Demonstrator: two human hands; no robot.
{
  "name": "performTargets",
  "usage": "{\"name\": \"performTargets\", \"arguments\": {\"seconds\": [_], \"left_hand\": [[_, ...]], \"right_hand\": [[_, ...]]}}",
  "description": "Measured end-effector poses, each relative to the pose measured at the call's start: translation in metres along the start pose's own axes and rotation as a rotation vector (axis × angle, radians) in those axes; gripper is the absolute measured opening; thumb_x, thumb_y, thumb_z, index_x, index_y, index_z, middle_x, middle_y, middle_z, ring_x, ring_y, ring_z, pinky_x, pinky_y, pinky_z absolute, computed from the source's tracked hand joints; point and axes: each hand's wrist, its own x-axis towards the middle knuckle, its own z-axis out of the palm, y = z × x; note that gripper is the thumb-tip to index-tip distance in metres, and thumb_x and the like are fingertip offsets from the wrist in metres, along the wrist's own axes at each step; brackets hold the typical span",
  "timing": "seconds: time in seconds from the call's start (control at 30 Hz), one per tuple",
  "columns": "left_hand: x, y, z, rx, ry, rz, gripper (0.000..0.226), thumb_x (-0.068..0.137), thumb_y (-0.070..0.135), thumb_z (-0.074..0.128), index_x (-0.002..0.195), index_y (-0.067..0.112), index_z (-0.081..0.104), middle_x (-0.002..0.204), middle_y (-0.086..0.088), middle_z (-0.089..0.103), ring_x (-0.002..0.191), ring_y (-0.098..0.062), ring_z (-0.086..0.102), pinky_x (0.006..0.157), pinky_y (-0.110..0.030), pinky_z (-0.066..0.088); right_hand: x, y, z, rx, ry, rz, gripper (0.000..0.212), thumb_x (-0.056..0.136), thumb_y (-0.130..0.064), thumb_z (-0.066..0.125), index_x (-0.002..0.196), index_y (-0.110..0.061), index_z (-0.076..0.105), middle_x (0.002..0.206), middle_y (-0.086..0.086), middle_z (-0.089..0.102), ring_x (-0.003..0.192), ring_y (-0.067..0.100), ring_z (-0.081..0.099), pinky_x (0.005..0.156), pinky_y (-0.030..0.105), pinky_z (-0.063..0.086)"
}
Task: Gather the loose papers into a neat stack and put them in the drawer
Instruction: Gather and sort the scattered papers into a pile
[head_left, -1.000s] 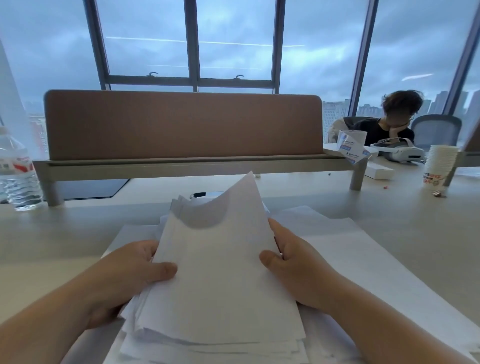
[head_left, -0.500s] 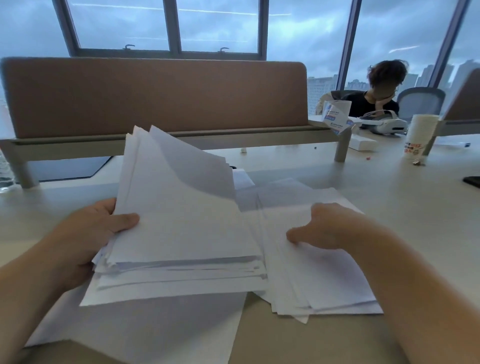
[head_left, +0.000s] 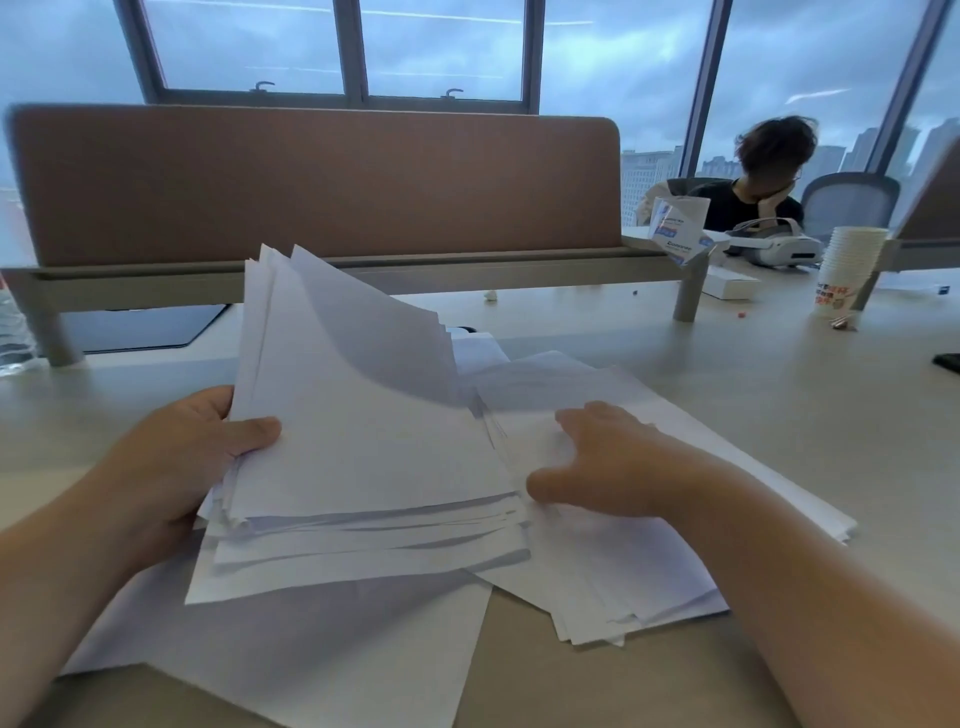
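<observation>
On beige desk (head_left: 727, 395), scattered papers (head_left: 623, 571), window (head_left: 447, 47)

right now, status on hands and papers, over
Left hand grips lifted paper stack, edges uneven. Right hand rests flat on loose sheets on desk. No drawer in view.

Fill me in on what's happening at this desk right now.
A person is gathering loose white papers on a desk. Their left hand grips a thick, uneven bundle of sheets, tilted up off the desk, thumb on top. Their right hand rests on a second spread of papers lying flat to the right. More sheets lie under the bundle. No drawer is in view, so nothing is put away yet.
</observation>
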Motion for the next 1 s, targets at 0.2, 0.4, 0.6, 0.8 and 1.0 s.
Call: {"name": "performTargets", "arguments": {"seconds": [0.2,0.4,0.6,0.8,1.0], "left_hand": [[-0.003,0.002,0.002,0.030,-0.033,0.005,0.022,0.102,0.005,0.059,0.112,0.017,0.074,0.096,-0.009,0.083,0.073,-0.029,0.080,0.068,-0.037,0.059],[-0.006,0.002,0.003,0.061,-0.042,0.014,0.021,0.102,0.005,0.059,0.112,0.016,0.074,0.097,-0.009,0.083,0.077,-0.031,0.081,0.069,-0.037,0.060],[-0.009,0.002,0.005,0.050,-0.051,0.001,0.022,0.102,0.006,0.059,0.116,0.016,0.073,0.099,-0.010,0.083,0.085,-0.036,0.079,0.069,-0.038,0.060],[-0.009,0.005,0.003,-0.009,-0.062,-0.023,0.022,0.104,0.006,0.056,0.112,0.015,0.074,0.092,-0.011,0.083,0.069,-0.028,0.080,0.054,-0.035,0.062],[-0.006,0.013,-0.002,-0.108,-0.051,-0.051,0.022,0.104,0.001,0.052,0.105,0.012,0.070,0.068,-0.007,0.079,0.049,-0.020,0.074,0.038,-0.026,0.054]], "right_hand": [[-0.004,-0.010,0.000,-0.011,-0.056,-0.027,0.085,0.063,-0.067,0.068,0.136,-0.028,0.049,0.130,-0.003,0.049,0.113,0.019,0.052,0.101,0.042,0.049],[-0.001,-0.012,0.000,0.017,0.025,-0.015,0.065,0.078,-0.037,0.075,0.138,-0.029,0.049,0.133,-0.004,0.054,0.106,0.015,0.054,0.094,0.034,0.051],[0.006,-0.004,0.001,0.099,0.236,0.029,0.039,0.089,-0.038,0.063,0.126,-0.026,0.060,0.119,-0.005,0.065,0.101,0.016,0.059,0.087,0.033,0.050],[0.007,0.004,-0.010,0.109,0.431,0.071,0.023,0.089,-0.029,0.055,0.073,-0.021,0.069,0.070,-0.004,0.066,0.068,0.018,0.062,0.068,0.035,0.057],[0.001,0.005,-0.020,0.567,0.700,-0.082,0.017,0.088,-0.018,0.061,0.076,-0.016,0.073,0.063,-0.004,0.067,0.055,0.015,0.056,0.053,0.028,0.045]]}}
